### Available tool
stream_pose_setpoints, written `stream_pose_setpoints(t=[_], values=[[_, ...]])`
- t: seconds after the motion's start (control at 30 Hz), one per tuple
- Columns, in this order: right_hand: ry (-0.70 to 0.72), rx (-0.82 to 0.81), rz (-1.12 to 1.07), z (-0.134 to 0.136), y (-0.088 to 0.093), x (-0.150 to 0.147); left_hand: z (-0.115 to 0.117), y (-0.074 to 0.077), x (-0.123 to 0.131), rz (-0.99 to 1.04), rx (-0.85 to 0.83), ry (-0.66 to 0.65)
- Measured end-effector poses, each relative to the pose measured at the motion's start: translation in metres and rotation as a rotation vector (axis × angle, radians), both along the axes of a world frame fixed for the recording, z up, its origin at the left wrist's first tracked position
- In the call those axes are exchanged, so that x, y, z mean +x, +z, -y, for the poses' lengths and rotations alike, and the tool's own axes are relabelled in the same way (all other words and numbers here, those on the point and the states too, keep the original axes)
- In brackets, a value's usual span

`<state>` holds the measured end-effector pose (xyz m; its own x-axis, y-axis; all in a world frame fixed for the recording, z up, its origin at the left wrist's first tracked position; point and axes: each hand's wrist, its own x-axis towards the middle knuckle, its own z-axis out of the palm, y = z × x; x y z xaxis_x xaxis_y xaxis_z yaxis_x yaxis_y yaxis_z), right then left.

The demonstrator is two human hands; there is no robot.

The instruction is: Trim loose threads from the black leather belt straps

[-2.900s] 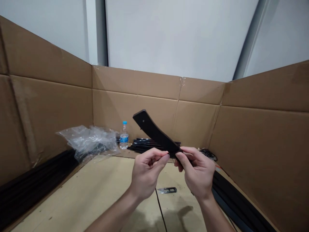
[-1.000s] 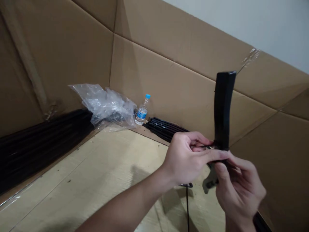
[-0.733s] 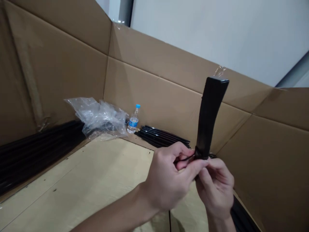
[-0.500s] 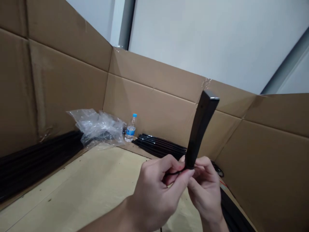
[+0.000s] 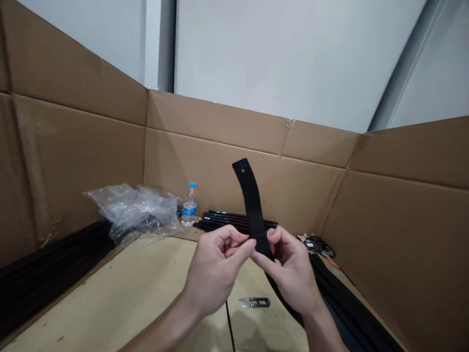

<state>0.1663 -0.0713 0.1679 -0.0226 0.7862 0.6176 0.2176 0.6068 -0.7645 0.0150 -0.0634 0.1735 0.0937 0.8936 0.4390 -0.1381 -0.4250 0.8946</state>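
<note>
Both my hands hold a curved black flat piece (image 5: 251, 195) upright in front of me, with a small hole near its top end. My left hand (image 5: 215, 266) pinches a thin black tie or cord (image 5: 258, 235) that wraps around the piece's lower part. My right hand (image 5: 289, 271) grips the piece just below that wrap. Its lower end is hidden behind my fingers. Below my hands, a small pair of thread snips (image 5: 254, 302) lies on the tan board (image 5: 110, 288).
Cardboard walls (image 5: 208, 146) surround the board. A crumpled clear plastic bag (image 5: 137, 210) and a water bottle (image 5: 189, 208) stand by the back wall, beside a bundle of black rods (image 5: 234, 220). Long black bars (image 5: 47, 261) lie along the left wall, others along the right, near a tangle of cables (image 5: 317, 245).
The view has swung back to level. My hands have moved toward the middle, and the black piece now stands nearly upright with its holed face showing. The snips are back in view.
</note>
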Motion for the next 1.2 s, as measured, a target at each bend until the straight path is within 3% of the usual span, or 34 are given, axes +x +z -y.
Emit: stream_pose_setpoints(t=[0.3, 0.43, 0.63, 0.8, 1.0, 1.2], values=[[0.313, -0.11, -0.212, -0.007, -0.01, -0.009, -0.019, 0.002, -0.005, 0.109, -0.035, -0.168], [0.329, -0.058, -0.229, -0.014, -0.01, -0.002, -0.025, -0.001, -0.005, 0.149, -0.011, -0.147], [0.429, -0.147, -0.35, -0.017, -0.007, 0.001, -0.024, -0.003, -0.003, 0.138, 0.006, -0.121], [0.412, -0.176, -0.279, -0.015, -0.006, -0.004, -0.023, -0.005, -0.003, 0.141, -0.022, -0.211], [0.455, -0.198, -0.274, -0.013, -0.009, -0.008, -0.026, -0.005, -0.003, 0.103, -0.014, -0.15], [0.46, -0.171, -0.284, -0.01, -0.01, -0.007, -0.027, -0.005, 0.001, 0.147, -0.06, -0.233]])
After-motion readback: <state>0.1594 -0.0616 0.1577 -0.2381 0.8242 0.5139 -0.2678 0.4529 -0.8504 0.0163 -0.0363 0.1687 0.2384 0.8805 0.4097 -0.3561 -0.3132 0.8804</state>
